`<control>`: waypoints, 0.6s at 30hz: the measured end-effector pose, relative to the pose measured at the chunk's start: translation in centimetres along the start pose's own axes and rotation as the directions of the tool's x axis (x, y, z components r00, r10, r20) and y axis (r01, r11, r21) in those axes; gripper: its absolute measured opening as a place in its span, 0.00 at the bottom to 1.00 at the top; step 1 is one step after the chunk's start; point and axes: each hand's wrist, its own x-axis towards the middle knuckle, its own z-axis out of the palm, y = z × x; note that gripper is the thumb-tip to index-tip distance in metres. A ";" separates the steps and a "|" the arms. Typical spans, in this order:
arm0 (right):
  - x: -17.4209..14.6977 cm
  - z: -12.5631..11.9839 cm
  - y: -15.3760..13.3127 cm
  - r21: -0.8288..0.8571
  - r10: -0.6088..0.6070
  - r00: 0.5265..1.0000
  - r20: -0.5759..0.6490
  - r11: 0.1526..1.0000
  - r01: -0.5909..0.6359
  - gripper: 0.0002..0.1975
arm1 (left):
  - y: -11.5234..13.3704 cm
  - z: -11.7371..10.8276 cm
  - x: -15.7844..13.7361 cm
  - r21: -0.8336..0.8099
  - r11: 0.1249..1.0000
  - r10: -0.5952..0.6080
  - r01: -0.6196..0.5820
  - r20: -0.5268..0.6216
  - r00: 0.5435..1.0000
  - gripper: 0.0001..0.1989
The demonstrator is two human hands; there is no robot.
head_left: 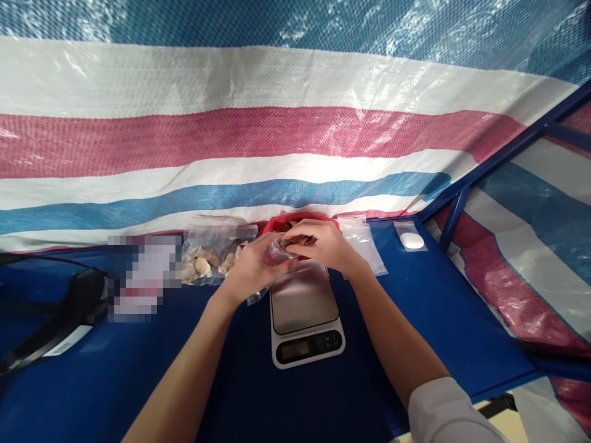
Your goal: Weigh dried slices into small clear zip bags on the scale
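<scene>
On the counter (462,332) just before me lies one scale (305,301), and beyond its near end work my two hands. My left grip (252,264) is closed on one small clear bag (276,252), held near the scale's far end. My right grip (323,243) is partly closed at the bag's mouth, brown matter (302,240) among its fingers; whether it pinches that or the bag's edge, I cannot tell. To the left are one black object (74,307), one blurred sheet (145,277) and pale slices (202,264) in clear plastic, in two clusters. One red bag (295,216) stands behind my hands; flat clear bags (367,246), too overlapped to count, lie right of it, then one packet (412,240) holding one white oval.

The counter is blue and smooth; past it, a blue metal bar (503,155) slants along a tarp (295,135) striped blue, white and red.

The small bag's mouth faces my right grip; its long axis is hidden by my fingers. The scale's long axis runs away from me, display end nearest.
</scene>
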 end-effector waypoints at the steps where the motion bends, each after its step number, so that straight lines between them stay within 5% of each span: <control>1: 0.0 0.1 0.0 -0.025 -0.012 1.000 0.007 1.000 0.013 0.07 | 0.1 0.1 0.0 0.001 1.000 0.006 -0.006 -0.004 1.000 0.18; 8: -0.1 0.4 -0.2 -0.128 -0.033 0.999 0.018 0.991 0.035 0.08 | 0.1 0.4 0.0 -0.038 0.998 0.041 -0.041 -0.012 0.999 0.17; 18: -0.2 0.1 -0.4 -0.026 -0.051 0.999 0.013 0.998 0.051 0.08 | -0.5 0.2 -0.1 -0.004 1.000 0.019 -0.019 -0.068 0.997 0.20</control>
